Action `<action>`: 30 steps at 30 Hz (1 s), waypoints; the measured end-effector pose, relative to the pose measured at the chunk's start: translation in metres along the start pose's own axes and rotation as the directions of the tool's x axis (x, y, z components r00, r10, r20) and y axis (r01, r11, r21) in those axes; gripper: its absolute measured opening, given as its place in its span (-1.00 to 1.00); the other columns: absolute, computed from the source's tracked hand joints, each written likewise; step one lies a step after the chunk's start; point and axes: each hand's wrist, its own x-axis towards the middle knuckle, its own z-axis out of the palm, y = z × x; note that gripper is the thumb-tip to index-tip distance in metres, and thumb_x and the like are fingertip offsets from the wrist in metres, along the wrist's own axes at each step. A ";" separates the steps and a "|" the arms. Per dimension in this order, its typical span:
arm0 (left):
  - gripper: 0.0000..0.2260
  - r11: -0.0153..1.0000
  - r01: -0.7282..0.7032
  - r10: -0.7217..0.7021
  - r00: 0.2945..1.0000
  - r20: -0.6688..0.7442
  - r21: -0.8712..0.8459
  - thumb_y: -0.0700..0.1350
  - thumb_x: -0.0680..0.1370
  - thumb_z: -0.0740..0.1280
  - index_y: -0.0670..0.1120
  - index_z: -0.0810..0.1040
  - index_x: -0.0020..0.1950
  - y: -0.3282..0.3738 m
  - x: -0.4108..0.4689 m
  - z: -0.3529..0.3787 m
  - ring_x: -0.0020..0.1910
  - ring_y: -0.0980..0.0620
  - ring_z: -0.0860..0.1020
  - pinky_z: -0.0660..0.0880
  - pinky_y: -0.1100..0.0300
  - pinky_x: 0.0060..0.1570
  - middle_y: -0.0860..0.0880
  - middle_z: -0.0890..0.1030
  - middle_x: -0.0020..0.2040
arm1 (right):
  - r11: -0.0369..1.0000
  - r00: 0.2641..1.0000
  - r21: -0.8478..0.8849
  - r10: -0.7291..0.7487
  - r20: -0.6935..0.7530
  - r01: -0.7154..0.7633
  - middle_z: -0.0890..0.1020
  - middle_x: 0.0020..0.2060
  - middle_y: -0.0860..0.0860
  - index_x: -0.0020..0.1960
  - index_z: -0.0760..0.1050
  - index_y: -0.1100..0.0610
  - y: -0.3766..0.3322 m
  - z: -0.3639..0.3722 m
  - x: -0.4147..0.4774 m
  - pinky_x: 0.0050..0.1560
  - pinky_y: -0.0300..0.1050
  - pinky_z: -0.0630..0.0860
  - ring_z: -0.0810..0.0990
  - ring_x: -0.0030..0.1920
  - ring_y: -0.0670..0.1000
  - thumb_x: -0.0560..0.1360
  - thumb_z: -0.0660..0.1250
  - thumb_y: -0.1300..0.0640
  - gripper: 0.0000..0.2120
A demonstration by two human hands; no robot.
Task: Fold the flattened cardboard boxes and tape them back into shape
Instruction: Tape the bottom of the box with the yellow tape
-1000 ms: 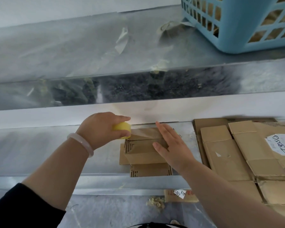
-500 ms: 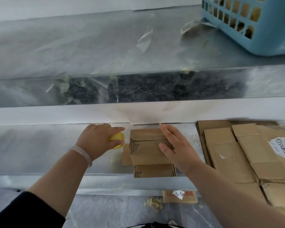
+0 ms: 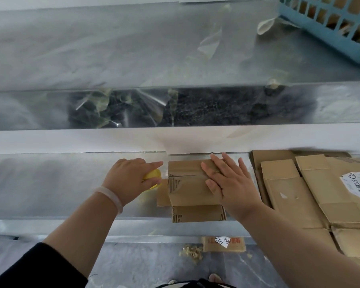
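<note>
Both forearms reach forward over the metal table [image 3: 50, 183]; the left hand [image 3: 131, 179], knuckles up, curls its fingers round a yellow tape roll [image 3: 153, 176] just left of the cardboard box [image 3: 187, 186], its forefinger stretched out toward the right; the right hand [image 3: 231, 183] lies flat, palm down, fingers straight and spread, pointing far, pressing the box's right part; the box lies flat near the table's middle, one flap reaching toward the near edge, another sticking out left; whether its long axis runs near-far I cannot tell; flattened boxes [image 3: 289, 183] are stacked to the right.
</note>
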 end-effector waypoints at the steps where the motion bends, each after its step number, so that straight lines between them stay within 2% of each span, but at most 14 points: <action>1: -0.53 1.000 0.002 -0.002 1.000 -0.001 -0.004 0.31 0.53 0.09 0.23 0.36 0.42 0.000 0.000 0.000 -0.17 0.11 0.45 0.31 0.18 -0.01 0.18 0.41 -0.20 | 0.999 0.999 -0.032 -0.022 -0.029 0.021 0.36 0.48 -0.03 0.46 0.38 -0.10 -0.002 -0.002 0.000 0.51 0.23 0.07 0.19 0.54 0.09 0.62 -0.12 -0.19 -0.47; 3: -0.52 1.000 0.003 -0.003 1.000 0.000 -0.002 0.31 0.53 0.07 0.23 0.36 0.42 0.001 0.000 0.001 -0.19 0.13 0.42 0.32 0.19 -0.01 0.18 0.41 -0.19 | 0.996 0.998 -0.074 -0.053 -0.036 0.050 0.41 0.45 0.00 0.44 0.42 -0.02 -0.005 -0.004 0.001 0.50 0.24 0.12 0.21 0.53 0.09 0.63 -0.10 -0.15 -0.47; 6: -0.50 1.000 0.003 -0.003 1.000 0.003 0.016 0.33 0.53 0.03 0.23 0.35 0.42 0.001 0.001 0.003 -0.15 0.12 0.47 0.35 0.17 0.01 0.18 0.45 -0.16 | 0.990 0.998 -0.124 -0.061 0.005 0.061 0.42 0.44 0.04 0.44 0.41 0.08 -0.010 -0.008 0.005 0.55 0.17 0.01 0.18 0.55 0.08 0.60 -0.13 -0.16 -0.41; 9: -0.48 0.999 0.002 -0.003 1.000 0.013 0.041 0.35 0.52 0.00 0.24 0.35 0.42 0.002 0.002 0.005 -0.11 0.09 0.51 0.36 0.16 0.00 0.17 0.47 -0.15 | 0.988 0.995 -0.144 -0.043 0.085 0.055 0.33 0.48 0.05 0.45 0.33 0.10 -0.021 -0.011 0.015 0.56 0.09 -0.16 0.05 0.58 0.06 0.52 -0.17 -0.35 -0.25; 12: -0.49 0.996 -0.011 0.009 1.000 0.018 0.087 0.35 0.52 0.00 0.24 0.35 0.41 0.003 0.002 0.008 -0.11 0.08 0.53 0.37 0.15 -0.03 0.15 0.47 -0.15 | 0.995 0.988 -0.084 -0.035 0.154 0.048 0.14 0.55 -0.01 0.53 0.09 0.00 -0.034 -0.005 0.022 0.55 0.06 -0.25 -0.07 0.58 0.00 0.38 -0.22 -0.57 -0.07; 15: -0.50 0.999 0.012 -0.012 1.000 0.006 0.032 0.36 0.52 0.04 0.23 0.39 0.39 0.000 -0.002 0.011 -0.07 0.06 0.55 0.39 0.12 0.00 0.13 0.56 -0.08 | 0.995 0.982 -0.085 -0.043 0.182 0.060 0.11 0.55 -0.04 0.57 -0.06 -0.12 -0.037 0.002 0.024 0.55 0.10 -0.22 -0.06 0.56 0.01 0.37 -0.24 -0.58 -0.10; 21: -0.50 0.988 0.064 -0.067 0.998 -0.018 -0.143 0.37 0.48 0.12 0.23 0.45 0.35 -0.010 -0.013 0.009 -0.07 0.04 0.55 0.38 0.12 0.06 0.12 0.56 -0.10 | 0.983 0.980 -0.154 -0.071 0.184 0.100 0.23 0.49 0.08 0.59 0.04 -0.09 -0.035 0.003 0.022 0.55 0.19 -0.12 0.10 0.53 0.10 0.45 -0.25 -0.49 -0.17; 25: -0.56 0.980 0.065 -0.070 0.997 -0.022 -0.190 0.32 0.51 0.19 0.22 0.47 0.33 -0.010 -0.016 0.007 -0.06 0.03 0.55 0.43 0.12 0.05 0.10 0.58 -0.07 | 0.975 0.975 -0.190 -0.078 0.210 0.119 0.19 0.51 0.11 0.59 -0.06 -0.14 -0.037 0.000 0.022 0.54 0.21 -0.13 0.06 0.53 0.13 0.45 -0.35 -0.47 -0.20; 30: -0.52 0.978 0.040 -0.046 0.999 -0.028 -0.207 0.35 0.47 0.13 0.22 0.48 0.31 -0.012 -0.017 0.000 -0.06 0.03 0.56 0.44 0.12 0.03 0.10 0.58 -0.08 | 0.974 0.973 -0.191 -0.079 0.218 0.122 0.19 0.51 0.12 0.59 -0.06 -0.15 -0.038 -0.002 0.021 0.54 0.20 -0.13 0.07 0.53 0.14 0.45 -0.35 -0.46 -0.21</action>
